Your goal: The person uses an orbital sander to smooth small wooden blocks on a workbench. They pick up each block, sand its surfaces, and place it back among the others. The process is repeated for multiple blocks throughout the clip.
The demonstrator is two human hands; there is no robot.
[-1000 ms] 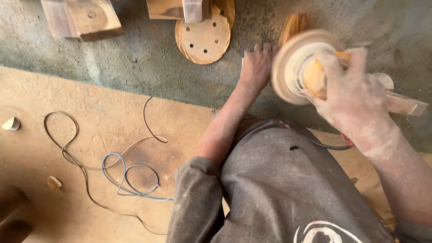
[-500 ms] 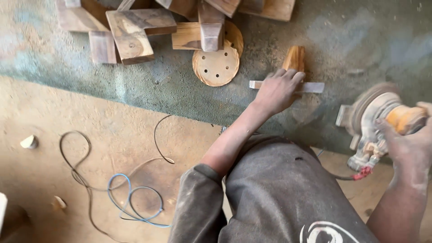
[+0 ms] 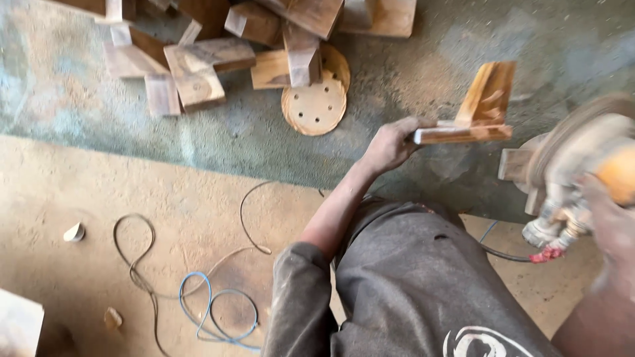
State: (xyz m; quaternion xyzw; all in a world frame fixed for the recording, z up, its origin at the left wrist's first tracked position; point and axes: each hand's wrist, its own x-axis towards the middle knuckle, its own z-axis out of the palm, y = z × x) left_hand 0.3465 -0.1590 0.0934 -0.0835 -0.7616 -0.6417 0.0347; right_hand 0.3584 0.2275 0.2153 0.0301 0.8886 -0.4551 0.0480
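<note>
While the left hand (image 3: 390,144) grips an L-shaped wooden piece (image 3: 477,114), the right hand (image 3: 612,221) clasps a dusty sander (image 3: 582,165).

A dusty grey garment (image 3: 410,284) covers the person. It bears a white printed emblem (image 3: 486,344). The left sleeve (image 3: 301,297) is pushed up.

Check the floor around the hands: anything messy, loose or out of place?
Yes. Wood offcuts lie jumbled in a heap, one resting across a round sanding disc. Loose cables loop over the dusty floor. The left hand grips an L-shaped wooden piece; the right hand holds a sander.
</note>
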